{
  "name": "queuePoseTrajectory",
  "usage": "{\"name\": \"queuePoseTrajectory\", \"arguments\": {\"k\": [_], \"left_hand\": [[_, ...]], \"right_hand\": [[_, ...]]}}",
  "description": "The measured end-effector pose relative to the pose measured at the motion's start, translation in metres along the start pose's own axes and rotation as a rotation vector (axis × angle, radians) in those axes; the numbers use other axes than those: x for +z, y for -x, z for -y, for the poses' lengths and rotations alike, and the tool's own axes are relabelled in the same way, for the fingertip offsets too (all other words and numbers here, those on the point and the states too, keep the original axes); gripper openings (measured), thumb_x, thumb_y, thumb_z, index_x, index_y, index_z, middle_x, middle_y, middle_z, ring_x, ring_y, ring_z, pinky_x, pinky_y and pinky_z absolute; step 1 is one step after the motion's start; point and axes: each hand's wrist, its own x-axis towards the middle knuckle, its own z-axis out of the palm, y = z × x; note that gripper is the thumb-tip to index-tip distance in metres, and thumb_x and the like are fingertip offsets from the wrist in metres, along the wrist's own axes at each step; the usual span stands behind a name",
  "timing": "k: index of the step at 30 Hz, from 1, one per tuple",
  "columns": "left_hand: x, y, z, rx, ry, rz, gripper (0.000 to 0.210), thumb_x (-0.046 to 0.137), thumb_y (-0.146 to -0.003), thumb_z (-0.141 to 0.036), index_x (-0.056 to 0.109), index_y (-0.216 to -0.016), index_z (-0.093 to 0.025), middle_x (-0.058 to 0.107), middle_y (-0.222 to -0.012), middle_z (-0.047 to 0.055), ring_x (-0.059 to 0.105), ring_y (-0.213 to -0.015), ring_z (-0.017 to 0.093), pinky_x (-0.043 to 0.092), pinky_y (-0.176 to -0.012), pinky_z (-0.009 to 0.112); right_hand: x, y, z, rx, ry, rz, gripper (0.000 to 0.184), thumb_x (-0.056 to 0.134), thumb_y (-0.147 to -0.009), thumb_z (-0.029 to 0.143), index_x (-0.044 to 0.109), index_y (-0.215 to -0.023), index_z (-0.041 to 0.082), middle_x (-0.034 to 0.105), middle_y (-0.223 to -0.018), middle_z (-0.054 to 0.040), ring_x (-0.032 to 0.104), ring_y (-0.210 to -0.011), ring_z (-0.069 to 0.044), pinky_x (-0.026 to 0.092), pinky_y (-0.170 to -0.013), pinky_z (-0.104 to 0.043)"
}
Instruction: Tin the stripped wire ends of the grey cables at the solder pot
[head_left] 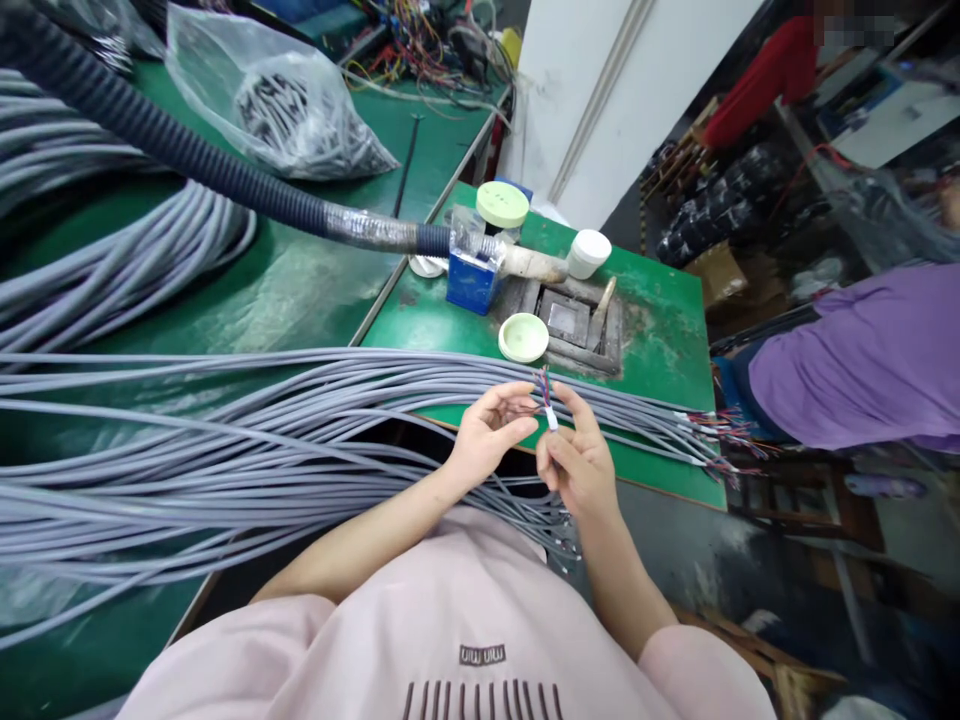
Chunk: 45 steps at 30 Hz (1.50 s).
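While right hand [581,462] pinches white cable end [552,419], left hand [491,425] curls narrow by its thin colored wires [543,384]; cannot tell if it holds any. Cable end in front of pink shirt [420,620], near grey cables [405,374] on green table [664,325].

Upside-Down Brand Name Fronts Pink Shirt

Watching from afar through the head camera, I find one legible text: a small dark label [483,655] on the chest of the wearer's pale pink shirt [435,590]. It stands upside down in my view and appears to read "MIU MIU" in light capitals. Handwritten dark marks cross a pale green lid [502,205] on the bench, too small for me to decipher.
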Motion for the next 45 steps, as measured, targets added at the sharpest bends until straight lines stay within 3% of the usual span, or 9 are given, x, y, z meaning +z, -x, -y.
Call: {"name": "queuePoseTrajectory", "arguments": {"k": [4, 7, 10, 14, 22, 34, 39, 41, 45], "left_hand": [[0.002, 0.003, -0.002, -0.385, 0.237, 0.094, 0.039, 0.083, -0.063, -0.042, 0.07, -0.086, -0.014, 0.068, -0.072, 0.002, 0.059, -0.055, 0.01, 0.049, -0.058, 0.023], [0.001, 0.005, -0.006, -0.5, 0.308, 0.18, 0.037, 0.081, -0.065, -0.043, 0.07, -0.082, -0.012, 0.063, -0.059, 0.0, 0.053, -0.043, 0.009, 0.045, -0.049, 0.024], [-0.003, 0.005, -0.007, -0.509, 0.326, 0.267, 0.038, 0.083, -0.061, -0.043, 0.071, -0.076, -0.01, 0.064, -0.061, 0.002, 0.057, -0.05, 0.012, 0.046, -0.053, 0.026], [-0.005, 0.007, -0.008, -0.536, 0.279, 0.323, 0.038, 0.085, -0.058, -0.044, 0.072, -0.068, -0.01, 0.066, -0.064, 0.005, 0.059, -0.063, 0.013, 0.044, -0.066, 0.026], [-0.007, 0.016, -0.006, -0.617, 0.29, 0.42, 0.04, 0.085, -0.057, -0.047, 0.072, -0.069, -0.01, 0.064, -0.061, 0.005, 0.056, -0.061, 0.013, 0.039, -0.067, 0.027], [-0.008, 0.022, 0.0, -0.688, 0.322, 0.437, 0.043, 0.082, -0.06, -0.051, 0.069, -0.069, -0.01, 0.061, -0.058, 0.003, 0.05, -0.053, 0.009, 0.037, -0.059, 0.025], [-0.007, 0.027, 0.0, -0.642, 0.243, 0.442, 0.046, 0.082, -0.06, -0.052, 0.065, -0.067, -0.01, 0.061, -0.058, 0.004, 0.044, -0.048, 0.007, 0.027, -0.048, 0.022], [-0.009, 0.025, -0.001, -0.594, 0.239, 0.342, 0.047, 0.083, -0.059, -0.052, 0.063, -0.067, -0.011, 0.061, -0.058, 0.003, 0.042, -0.048, 0.006, 0.025, -0.047, 0.021], [-0.013, 0.017, -0.001, -0.503, 0.199, 0.216, 0.046, 0.083, -0.058, -0.049, 0.059, -0.071, -0.012, 0.06, -0.058, 0.0, 0.038, -0.044, 0.004, 0.024, -0.046, 0.021]], "right_hand": [[0.003, 0.002, -0.009, -0.003, -0.016, 0.008, 0.063, 0.066, -0.081, 0.036, 0.036, -0.136, 0.028, 0.06, -0.058, 0.0088, 0.049, -0.036, -0.008, 0.04, -0.036, -0.018], [-0.005, 0.003, -0.008, 0.036, 0.047, 0.117, 0.06, 0.067, -0.08, 0.037, 0.041, -0.134, 0.027, 0.065, -0.062, 0.0057, 0.06, -0.047, -0.012, 0.051, -0.048, -0.024], [-0.02, -0.001, 0.005, 0.039, 0.191, 0.222, 0.044, 0.067, -0.079, 0.036, 0.057, -0.119, 0.023, 0.067, -0.063, 0.0027, 0.065, -0.057, -0.014, 0.054, -0.058, -0.028], [-0.035, -0.013, 0.023, -0.059, 0.34, 0.167, 0.023, 0.067, -0.079, 0.034, 0.071, -0.096, 0.019, 0.059, -0.054, 0.0043, 0.054, -0.048, -0.009, 0.043, -0.049, -0.022], [-0.023, -0.03, 0.024, 0.034, 0.141, 0.257, 0.021, 0.074, -0.071, 0.035, 0.075, -0.082, 0.017, 0.051, -0.045, 0.0057, 0.036, -0.038, -0.005, 0.027, -0.038, -0.019], [-0.009, -0.034, 0.009, -0.251, 0.087, 0.027, 0.02, 0.079, -0.065, 0.03, 0.064, -0.058, 0.019, 0.051, -0.048, 0.005, 0.043, -0.045, -0.008, 0.039, -0.048, -0.024], [-0.023, -0.055, 0.017, -0.398, 0.027, -0.272, 0.024, 0.073, -0.069, 0.03, 0.056, -0.057, 0.02, 0.034, -0.039, 0.0105, 0.028, -0.038, -0.005, 0.026, -0.041, -0.021], [-0.029, -0.054, 0.023, -0.378, 0.119, -0.272, 0.02, 0.07, -0.072, 0.029, 0.058, -0.059, 0.02, 0.033, -0.038, 0.0104, 0.028, -0.037, -0.005, 0.025, -0.041, -0.021], [-0.023, -0.033, 0.028, -0.268, 0.601, -0.067, 0.013, 0.067, -0.075, 0.027, 0.067, -0.065, 0.019, 0.052, -0.049, 0.0046, 0.043, -0.046, -0.008, 0.033, -0.046, -0.022]]}}
